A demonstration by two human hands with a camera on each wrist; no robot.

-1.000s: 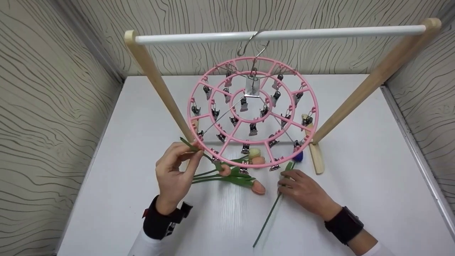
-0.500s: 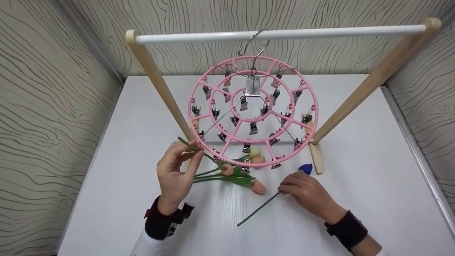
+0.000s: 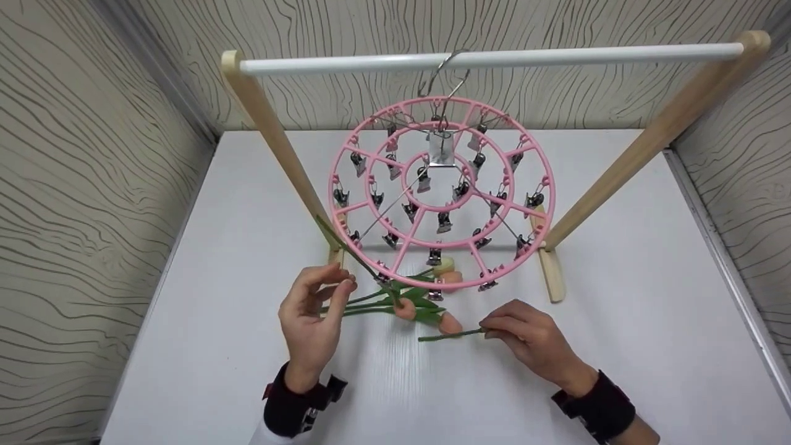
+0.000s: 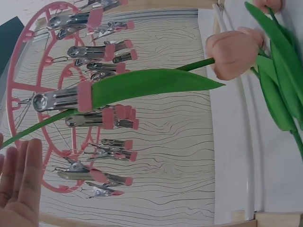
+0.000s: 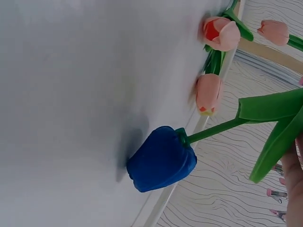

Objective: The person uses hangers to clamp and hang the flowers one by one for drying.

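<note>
Your left hand [image 3: 312,309] pinched a pink tulip [image 3: 405,307] stem just under the clip hanger [image 3: 442,194], your right hand [image 3: 525,337] gripped the blue tulip [image 5: 162,158] stem; a loose clip could've dropped it onto the counter [image 3: 247,247].

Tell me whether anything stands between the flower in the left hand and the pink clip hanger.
Nothing visible does. The left hand pinches the stem of a peach tulip, and that stem already runs up past the rim of the pink clip hanger, beside its outer clips.

Left hand [image 3: 312,315] raised, fingertips in a pinching grip, right hand [image 3: 531,337] low, fingers pinched
</note>
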